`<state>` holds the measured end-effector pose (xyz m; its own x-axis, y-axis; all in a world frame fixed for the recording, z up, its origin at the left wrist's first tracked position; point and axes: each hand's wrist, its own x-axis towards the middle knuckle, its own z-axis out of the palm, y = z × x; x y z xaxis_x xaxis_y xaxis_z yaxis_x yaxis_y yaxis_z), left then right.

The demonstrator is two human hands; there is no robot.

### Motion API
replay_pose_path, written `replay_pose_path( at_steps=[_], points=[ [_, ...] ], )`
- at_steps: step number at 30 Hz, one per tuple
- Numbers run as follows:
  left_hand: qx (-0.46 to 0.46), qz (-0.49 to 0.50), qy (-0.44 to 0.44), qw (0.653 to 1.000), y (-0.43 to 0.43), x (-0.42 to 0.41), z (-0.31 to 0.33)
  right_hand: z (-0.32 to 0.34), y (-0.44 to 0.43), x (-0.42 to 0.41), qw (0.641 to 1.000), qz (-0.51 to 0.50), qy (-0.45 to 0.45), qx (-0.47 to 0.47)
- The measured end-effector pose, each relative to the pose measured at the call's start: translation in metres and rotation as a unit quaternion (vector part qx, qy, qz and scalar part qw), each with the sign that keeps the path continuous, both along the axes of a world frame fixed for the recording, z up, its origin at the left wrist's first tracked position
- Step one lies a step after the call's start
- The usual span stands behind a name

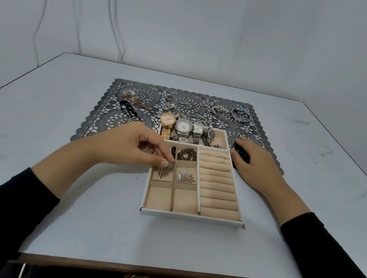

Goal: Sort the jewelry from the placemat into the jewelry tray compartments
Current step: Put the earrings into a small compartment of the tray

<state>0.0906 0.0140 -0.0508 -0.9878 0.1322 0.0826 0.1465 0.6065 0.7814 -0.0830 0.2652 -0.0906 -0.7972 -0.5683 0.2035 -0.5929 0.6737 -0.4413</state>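
Observation:
The beige jewelry tray [192,216] sits at the table's middle, its far end on the dark lace placemat [110,113]. My left hand [134,145] pinches a silver wing-shaped earring [165,169] over the tray's left middle compartment. A matching silver earring [185,175] lies in the compartment beside it. My right hand [252,163] rests on the placemat just right of the tray, its fingers curled on a black beaded bracelet [242,156]. Several watches [183,128] lie across the tray's far compartment. A brown beaded bracelet [187,154] fills a small compartment. Rings sit in the ring rolls [218,179].
On the placemat's far side lie loose rings [197,106], a chain cluster [135,100], a black hair clip [129,110], a pearl piece [221,109] and a bangle with blue stones [241,114]. The two nearest small tray compartments [171,196] hold nothing. The table edge runs close in front.

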Motion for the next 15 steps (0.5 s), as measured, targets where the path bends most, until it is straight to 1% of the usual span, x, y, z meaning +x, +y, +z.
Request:
replay_pose_path(
  at_steps=[5,10,15],
  points=[
    [-0.020,-0.014,0.022,0.999,-0.0014,-0.0002,-0.0017,-0.0002,-0.0003,-0.0008,1.000,-0.002,0.001,0.009],
    [-0.052,-0.019,0.018,0.998,0.0008,0.0002,0.0002,0.0006,-0.0002,0.0000,1.000,-0.002,0.005,0.008],
    [-0.050,0.001,0.019,0.999,0.0020,-0.0007,0.0005,0.0008,-0.0001,0.0008,1.000,-0.003,0.002,0.003]
  ],
)
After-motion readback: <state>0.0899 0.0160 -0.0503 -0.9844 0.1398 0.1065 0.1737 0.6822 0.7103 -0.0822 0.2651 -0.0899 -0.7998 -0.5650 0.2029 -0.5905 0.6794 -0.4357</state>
